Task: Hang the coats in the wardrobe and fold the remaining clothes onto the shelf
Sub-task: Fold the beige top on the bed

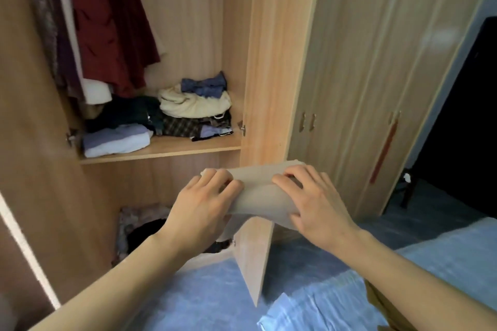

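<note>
Gripping beige cloth (258,191): left hand (207,204), right hand (312,201).

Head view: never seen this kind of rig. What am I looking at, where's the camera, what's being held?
There is no machine here: a person works with bare hands, and one wide-angle camera worn on the head looks forward and down. That is why both forearms enter from the bottom of the picture.

The left hand and right hand together hold a folded beige garment, fingers curled over its top edge, in front of an open wardrobe.

Inside, a dark red coat hangs beside other hanging clothes. Below them the shelf carries folded piles: a pale blue-white one on the left, dark clothes behind it, and a cream piece topped by blue cloth on the right. A blue bedcover fills the foreground.
</note>
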`<act>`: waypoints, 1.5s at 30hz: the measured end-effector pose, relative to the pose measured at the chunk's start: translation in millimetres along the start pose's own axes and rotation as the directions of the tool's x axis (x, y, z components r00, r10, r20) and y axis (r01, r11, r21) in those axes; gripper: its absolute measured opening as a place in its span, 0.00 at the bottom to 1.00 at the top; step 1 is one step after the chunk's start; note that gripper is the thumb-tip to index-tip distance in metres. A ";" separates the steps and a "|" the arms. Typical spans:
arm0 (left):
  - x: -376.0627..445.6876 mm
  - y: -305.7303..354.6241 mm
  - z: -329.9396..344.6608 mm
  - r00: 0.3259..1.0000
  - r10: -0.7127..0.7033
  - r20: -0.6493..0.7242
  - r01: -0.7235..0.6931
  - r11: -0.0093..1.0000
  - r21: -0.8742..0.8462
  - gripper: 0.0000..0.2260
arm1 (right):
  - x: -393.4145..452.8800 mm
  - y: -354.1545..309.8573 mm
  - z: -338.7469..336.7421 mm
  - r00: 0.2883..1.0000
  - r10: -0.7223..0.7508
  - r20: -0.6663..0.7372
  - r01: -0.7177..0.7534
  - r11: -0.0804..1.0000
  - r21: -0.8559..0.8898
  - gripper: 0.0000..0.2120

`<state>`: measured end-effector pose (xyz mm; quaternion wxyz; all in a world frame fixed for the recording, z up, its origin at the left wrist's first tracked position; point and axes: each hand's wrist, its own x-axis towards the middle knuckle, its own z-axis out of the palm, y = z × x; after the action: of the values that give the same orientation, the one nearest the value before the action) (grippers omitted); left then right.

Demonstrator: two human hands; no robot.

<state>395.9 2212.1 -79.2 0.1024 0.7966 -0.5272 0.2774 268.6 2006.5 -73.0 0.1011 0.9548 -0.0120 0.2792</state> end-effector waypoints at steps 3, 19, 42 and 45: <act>-5.6 -41.9 9.3 0.997 -0.075 0.005 0.075 0.997 0.016 0.17 | 43.7 -13.2 30.3 0.998 -0.051 -0.023 0.052 0.997 0.050 0.38; 79.0 -240.8 98.0 0.975 -0.218 0.033 0.207 0.956 0.208 0.19 | 275.2 5.5 213.0 0.961 -0.227 -0.160 0.268 0.909 0.320 0.37; 163.8 -512.6 264.2 0.964 -0.227 0.142 0.236 0.970 -0.051 0.28 | 500.7 -4.2 420.4 0.981 -0.180 0.074 0.152 0.947 0.285 0.36; 170.7 -533.1 285.0 0.955 -0.240 0.176 0.253 0.966 -0.055 0.24 | 515.9 -1.8 447.3 0.981 -0.153 0.122 0.110 0.945 0.307 0.34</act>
<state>1018.7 2174.1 -151.5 0.1222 0.8721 -0.4407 0.1739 941.4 1936.3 -165.4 -0.0270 0.9755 0.0869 0.2005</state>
